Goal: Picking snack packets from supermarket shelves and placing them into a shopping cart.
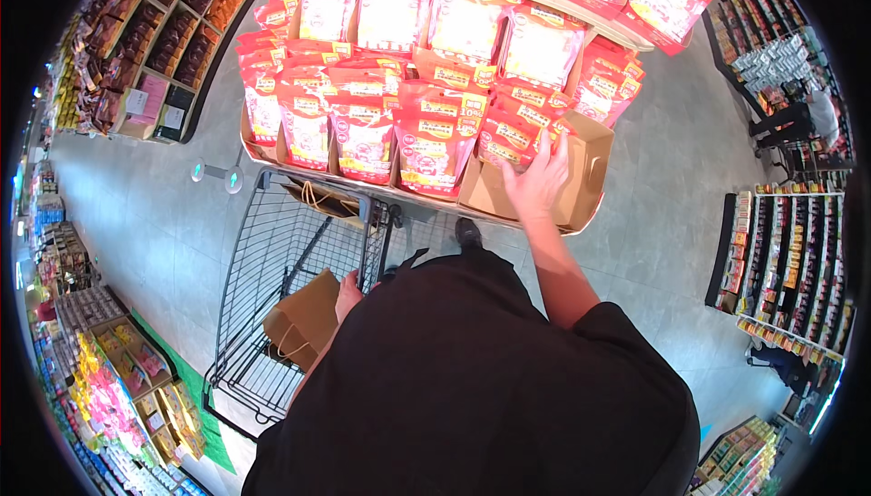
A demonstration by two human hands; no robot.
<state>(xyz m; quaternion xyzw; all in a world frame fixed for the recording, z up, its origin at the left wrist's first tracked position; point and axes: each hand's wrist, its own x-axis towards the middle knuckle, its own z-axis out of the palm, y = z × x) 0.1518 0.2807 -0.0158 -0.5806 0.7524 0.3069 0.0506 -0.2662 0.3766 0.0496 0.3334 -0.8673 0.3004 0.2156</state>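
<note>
My right hand (541, 179) reaches into the lower tier of a cardboard display, its fingers against a red snack bag (510, 138) that leans back in its row. Whether the fingers grip the bag or only touch it is unclear. Below the bag, a bare part of the cardboard tray (578, 179) shows. My left hand (348, 297) is at the side rim of a wire shopping cart (252, 258), fingers curled at the edge and partly hidden by my body. Inside the cart lies a tilted brown paper bag (303, 315) with string handles.
Matching red bags (435, 138) fill neighbouring rows, with an overexposed upper tier (469, 19) behind. Another paper bag (326, 203) is at the cart's far end. Stocked shelves (782, 258) stand right, a snack rack (177, 33) left. A person (803, 121) is at the far right.
</note>
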